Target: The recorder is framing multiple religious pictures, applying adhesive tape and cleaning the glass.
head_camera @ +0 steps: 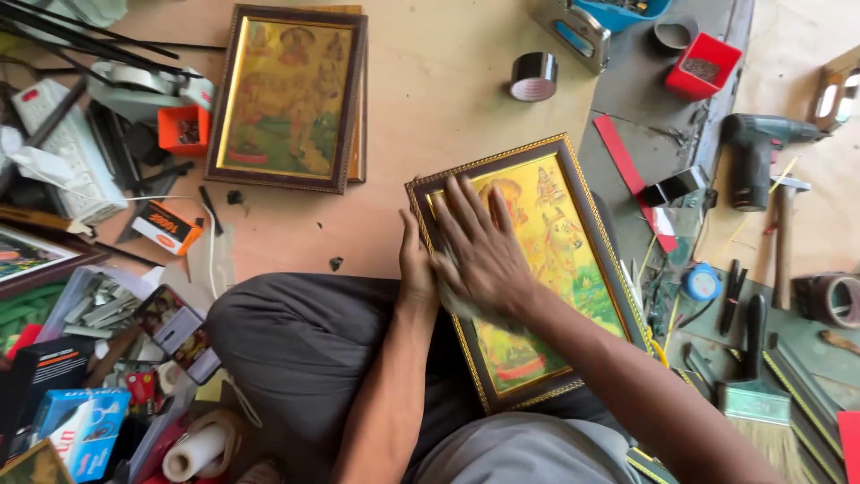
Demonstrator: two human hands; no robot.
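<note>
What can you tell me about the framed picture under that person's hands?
The framed picture is a rectangle with a dark wooden-looking frame and gold beaded trim. Its image is glossy, golden yellow with green, showing painted figures. It lies face up and slanted, partly on the person's lap and partly over the floor. The right hand presses flat on its face, seemingly over a cloth, while the left hand grips its left edge.

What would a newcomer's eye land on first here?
The gold-toned framed picture at centre, tilted across the person's lap, with the right hand spread flat on its glass and the left hand at its left edge. Next, a second framed picture lying flat on the board above. Tools crowd both sides, notably a green drill at right.
</note>
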